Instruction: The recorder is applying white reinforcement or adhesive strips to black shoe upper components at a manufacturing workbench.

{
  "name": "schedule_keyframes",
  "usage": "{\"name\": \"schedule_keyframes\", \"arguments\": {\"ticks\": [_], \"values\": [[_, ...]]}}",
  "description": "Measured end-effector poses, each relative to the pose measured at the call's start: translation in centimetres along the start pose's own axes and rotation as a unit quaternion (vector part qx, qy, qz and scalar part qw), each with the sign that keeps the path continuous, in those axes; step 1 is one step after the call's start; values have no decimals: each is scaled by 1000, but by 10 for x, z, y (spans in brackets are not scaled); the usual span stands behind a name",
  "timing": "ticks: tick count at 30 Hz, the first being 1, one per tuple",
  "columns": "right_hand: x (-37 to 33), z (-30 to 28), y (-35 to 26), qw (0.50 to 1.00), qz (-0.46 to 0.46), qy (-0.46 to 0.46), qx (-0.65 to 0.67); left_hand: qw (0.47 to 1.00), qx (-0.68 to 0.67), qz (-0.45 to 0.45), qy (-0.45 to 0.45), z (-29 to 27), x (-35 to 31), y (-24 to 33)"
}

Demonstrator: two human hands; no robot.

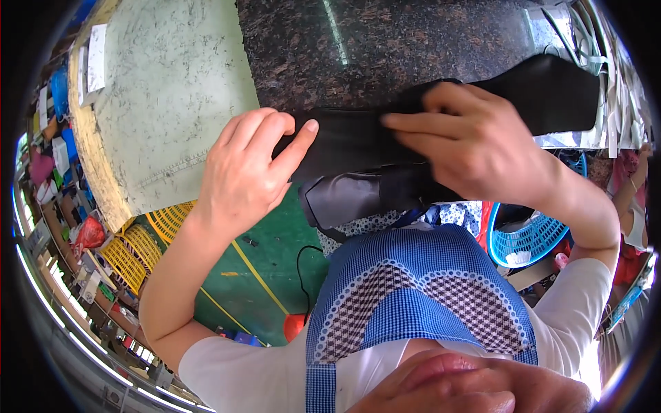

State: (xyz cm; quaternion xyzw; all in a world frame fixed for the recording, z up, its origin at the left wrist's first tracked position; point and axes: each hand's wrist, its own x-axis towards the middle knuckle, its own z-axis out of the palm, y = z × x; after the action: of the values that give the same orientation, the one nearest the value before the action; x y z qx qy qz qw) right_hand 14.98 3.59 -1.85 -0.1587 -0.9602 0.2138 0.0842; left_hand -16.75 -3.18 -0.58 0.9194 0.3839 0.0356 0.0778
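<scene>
A black, smooth, leather-like piece point(344, 141) lies along the near edge of the dark speckled tabletop. Its left end is gripped by my left hand point(244, 162), fingers curled and thumb stretched along the top. My right hand point(475, 141) rests over the piece farther right; its foremost fingers stretch left onto the surface, slightly blurred, while another finger is bent. Below, a shiny black flap point(344, 201) hangs over the edge towards my lap; whether it joins the upper piece I cannot tell. Beyond my right wrist, more black material point(551, 93) spreads across the table.
A pale, scuffed board point(172, 89) covers the table's left side. Scissors point(561, 34) and pale strips lie at the far right. Yellow baskets point(134, 251) stand on the green floor at left; a blue basket point(530, 237) sits by my right side. Another person's arm point(630, 193) shows at far right.
</scene>
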Motion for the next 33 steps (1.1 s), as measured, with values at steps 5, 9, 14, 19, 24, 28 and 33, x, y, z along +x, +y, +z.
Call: {"name": "schedule_keyframes", "arguments": {"ticks": [5, 9, 14, 19, 24, 28, 33], "values": [[-15, -7, 6, 996, 42, 62, 49, 996, -84, 7, 5, -3, 37, 14], [-19, -14, 31, 973, 59, 24, 220, 983, -176, 43, -5, 15, 69, 48], [-34, -7, 25, 979, 78, 41, 182, 981, -191, 43, -6, 24, 77, 37], [-23, 14, 11, 993, 47, 106, -5, 949, -288, 65, -107, 10, 102, 15], [-47, 55, -65, 998, 10, 50, -25, 949, -311, 19, 49, -24, 152, -6], [-74, 114, -63, 990, 134, 7, -32, 940, -70, 124, 310, -44, 220, -25], [-65, 20, -42, 937, 118, 35, 327, 966, -61, 69, 240, -53, 272, -84]]}}
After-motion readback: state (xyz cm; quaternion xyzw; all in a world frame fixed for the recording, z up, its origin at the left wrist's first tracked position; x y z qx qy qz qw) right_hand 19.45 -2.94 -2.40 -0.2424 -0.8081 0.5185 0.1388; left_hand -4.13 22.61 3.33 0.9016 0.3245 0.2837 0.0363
